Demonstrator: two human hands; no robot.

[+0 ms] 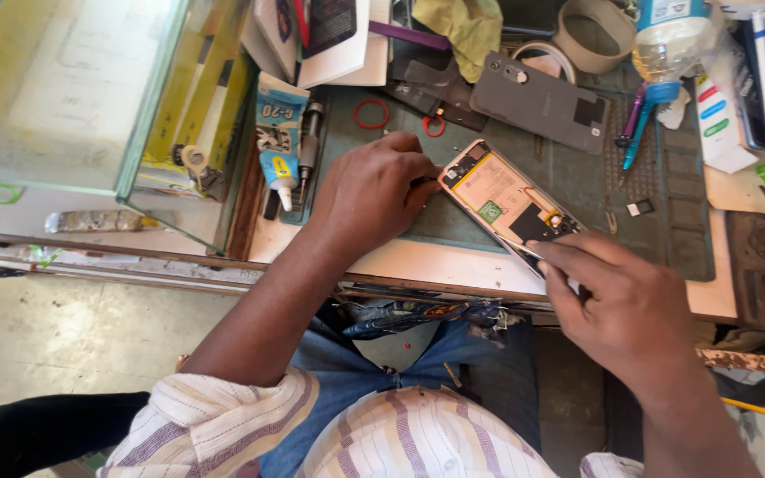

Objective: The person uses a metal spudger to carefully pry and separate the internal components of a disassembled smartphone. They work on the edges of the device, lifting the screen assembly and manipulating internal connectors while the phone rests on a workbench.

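Observation:
An opened phone point(506, 205) lies back-up on a green work mat point(657, 190), its battery and boards exposed. My left hand point(369, 190) rests on the mat at the phone's upper-left end, fingers curled against its edge, with a thin dark tool tip showing between them. Over the phone's lower-right end my right hand point(622, 305) has its fingertips pressed on the frame. The phone's grey back cover point(542, 102) lies apart, farther up the mat.
A glue tube point(278, 142) and a screwdriver point(309, 146) lie left of the mat. Tape rolls point(591, 31), a yellow cloth point(462, 26), a plastic bottle point(670, 40), pens point(635, 128) and red rings point(371, 113) crowd the far side. A glass case point(73, 88) stands at left.

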